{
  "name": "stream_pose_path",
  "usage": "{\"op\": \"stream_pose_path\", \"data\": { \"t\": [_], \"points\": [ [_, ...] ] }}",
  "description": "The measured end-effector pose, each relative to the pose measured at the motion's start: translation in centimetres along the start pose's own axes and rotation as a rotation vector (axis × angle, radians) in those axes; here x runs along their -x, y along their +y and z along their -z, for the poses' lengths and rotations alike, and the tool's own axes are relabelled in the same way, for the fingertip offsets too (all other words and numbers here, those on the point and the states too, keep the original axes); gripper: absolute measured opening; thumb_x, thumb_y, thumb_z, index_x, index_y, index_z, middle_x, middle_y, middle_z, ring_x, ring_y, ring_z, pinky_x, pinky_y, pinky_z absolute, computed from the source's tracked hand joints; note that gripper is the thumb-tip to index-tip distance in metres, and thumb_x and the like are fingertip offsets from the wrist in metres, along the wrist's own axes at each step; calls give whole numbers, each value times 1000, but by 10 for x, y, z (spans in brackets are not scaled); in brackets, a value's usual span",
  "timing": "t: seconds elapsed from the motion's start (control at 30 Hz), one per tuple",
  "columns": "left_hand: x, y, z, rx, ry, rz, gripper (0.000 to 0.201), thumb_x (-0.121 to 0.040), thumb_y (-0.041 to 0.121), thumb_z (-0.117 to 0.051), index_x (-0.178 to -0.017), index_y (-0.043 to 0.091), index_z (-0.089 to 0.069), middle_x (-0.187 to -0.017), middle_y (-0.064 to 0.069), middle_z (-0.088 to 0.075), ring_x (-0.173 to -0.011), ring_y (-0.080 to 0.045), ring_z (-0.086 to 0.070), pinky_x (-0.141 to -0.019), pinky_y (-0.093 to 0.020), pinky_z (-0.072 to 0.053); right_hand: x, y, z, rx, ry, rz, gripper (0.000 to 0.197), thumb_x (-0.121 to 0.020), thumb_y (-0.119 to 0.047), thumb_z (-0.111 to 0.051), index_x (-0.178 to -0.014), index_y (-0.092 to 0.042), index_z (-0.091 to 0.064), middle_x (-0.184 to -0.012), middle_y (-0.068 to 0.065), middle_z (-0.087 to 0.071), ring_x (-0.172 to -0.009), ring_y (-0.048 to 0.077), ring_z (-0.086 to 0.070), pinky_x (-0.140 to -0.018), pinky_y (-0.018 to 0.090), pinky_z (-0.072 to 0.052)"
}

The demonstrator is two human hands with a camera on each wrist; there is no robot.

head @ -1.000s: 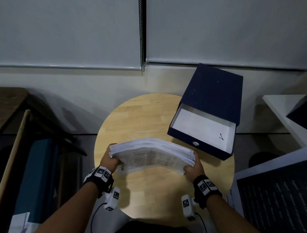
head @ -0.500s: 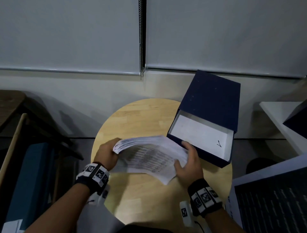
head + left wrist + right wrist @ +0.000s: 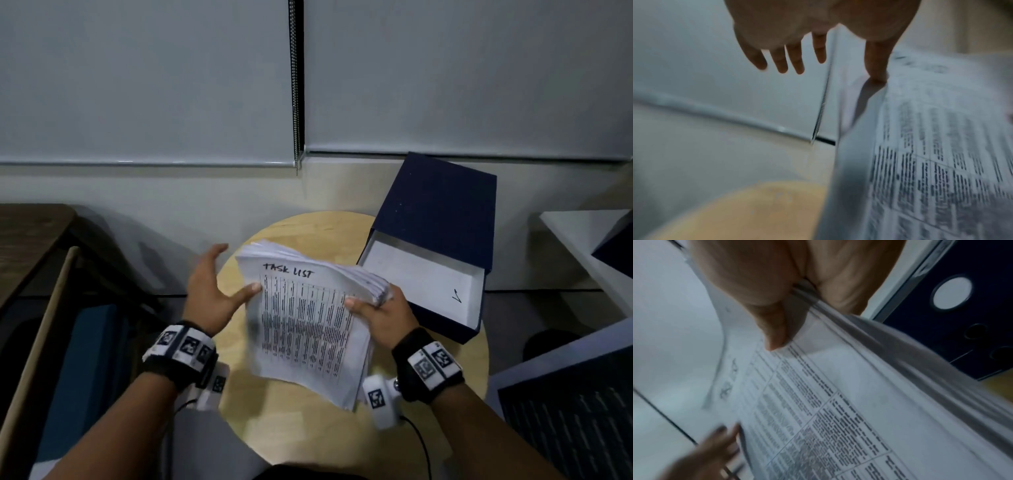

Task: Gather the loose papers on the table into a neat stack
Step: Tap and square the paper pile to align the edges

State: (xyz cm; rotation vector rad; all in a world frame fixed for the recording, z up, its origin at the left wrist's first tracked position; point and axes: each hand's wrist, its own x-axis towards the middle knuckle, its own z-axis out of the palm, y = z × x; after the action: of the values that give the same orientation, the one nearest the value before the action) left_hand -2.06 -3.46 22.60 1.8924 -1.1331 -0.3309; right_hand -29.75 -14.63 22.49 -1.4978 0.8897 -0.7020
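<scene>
A thick stack of printed papers (image 3: 308, 318), its top sheet headed "TASK LIST", is held tilted above the round wooden table (image 3: 428, 370). My right hand (image 3: 376, 308) grips the stack's right edge, thumb on top and fingers underneath. In the right wrist view the thumb (image 3: 774, 331) presses on the top sheet of the papers (image 3: 838, 402). My left hand (image 3: 212, 291) is spread with straight fingers at the stack's left edge, only its thumb tip touching the paper. The left wrist view shows those fingers (image 3: 781, 61) splayed in the air beside the papers (image 3: 931, 146).
A dark blue box (image 3: 442, 222) with its white-lined drawer (image 3: 424, 277) pulled out sits on the table's right side, close to my right hand. A wall with blinds stands behind. A dark wooden piece of furniture (image 3: 30, 240) is to the left, a white shelf (image 3: 582, 233) to the right.
The stack has swung from lying flat between both hands to standing tilted, lengthwise toward me. My left hand let go and spread its fingers; my right hand shifted its grip to the right edge.
</scene>
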Motion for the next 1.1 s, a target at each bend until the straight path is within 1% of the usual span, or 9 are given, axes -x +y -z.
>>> {"op": "stream_pose_path", "data": {
  "t": [0.1,0.23,0.37,0.5,0.7,0.8,0.9,1.0,1.1],
  "points": [
    [6,-6,-16,649,-306,244,84,-50,46,-90,-123,20,-58,-126,-4,-66,-120,-24,-59,-104,-51,-44,-5,-2,7,-40,-81,3,41,-85,-5,-72,-124,-15,-64,-119,3,-72,-114,19,-67,-99,37,-52],
    [13,12,-38,744,-212,179,51,-62,7,-84,-109,14,-66,-103,-3,-76,-99,-21,-70,-80,-31,-57,-8,3,-5,-140,15,4,44,-79,2,-73,-119,-7,-57,-113,13,-68,-102,24,-68,-80,27,-57],
    [31,-8,-55,632,-109,187,68,-61,27,-84,-120,7,-58,-114,-14,-69,-106,-27,-66,-88,-43,-56,0,25,-17,-66,149,-19,41,-73,4,-68,-96,-26,-52,-87,-1,-62,-75,12,-61,-64,28,-52],
    [47,-22,-64,588,-90,249,82,-58,32,-82,-129,8,-48,-120,-12,-64,-111,-26,-62,-93,-46,-52,8,55,-22,-4,223,-120,45,-81,-1,-69,-108,-33,-53,-104,-3,-70,-99,17,-68,-94,48,-55],
    [40,-14,-73,556,-65,236,54,-74,23,-74,-123,23,-52,-117,2,-65,-111,-15,-61,-97,-47,-49,5,50,-37,123,238,-102,45,-100,-19,-50,-143,-18,-37,-130,-2,-57,-117,12,-52,-102,32,-43],
    [34,-6,-75,559,-28,195,47,-82,20,-72,-122,28,-50,-113,15,-64,-106,0,-61,-93,-29,-50,-1,40,-44,103,278,-51,42,-102,-19,-46,-142,-19,-35,-121,-8,-55,-114,13,-53,-95,28,-41],
    [32,-1,-70,621,8,142,56,-78,17,-74,-125,14,-42,-111,13,-60,-97,9,-61,-79,-9,-48,-1,44,-44,109,275,-70,45,-99,-21,-51,-141,-21,-34,-127,0,-58,-120,21,-56,-102,40,-47],
    [36,0,-64,692,46,85,62,-71,31,-73,-118,7,-40,-102,5,-54,-84,6,-61,-71,-10,-49,5,49,-37,97,278,-53,46,-90,-21,-65,-128,-34,-41,-124,1,-61,-116,22,-60,-102,45,-50],
    [35,2,-60,722,61,51,59,-75,41,-63,-117,4,-44,-107,-2,-56,-92,-4,-60,-78,-14,-47,6,40,-34,48,299,48,43,-78,-39,-71,-114,-40,-48,-116,-4,-63,-109,17,-63,-95,42,-53]
  ]
}}
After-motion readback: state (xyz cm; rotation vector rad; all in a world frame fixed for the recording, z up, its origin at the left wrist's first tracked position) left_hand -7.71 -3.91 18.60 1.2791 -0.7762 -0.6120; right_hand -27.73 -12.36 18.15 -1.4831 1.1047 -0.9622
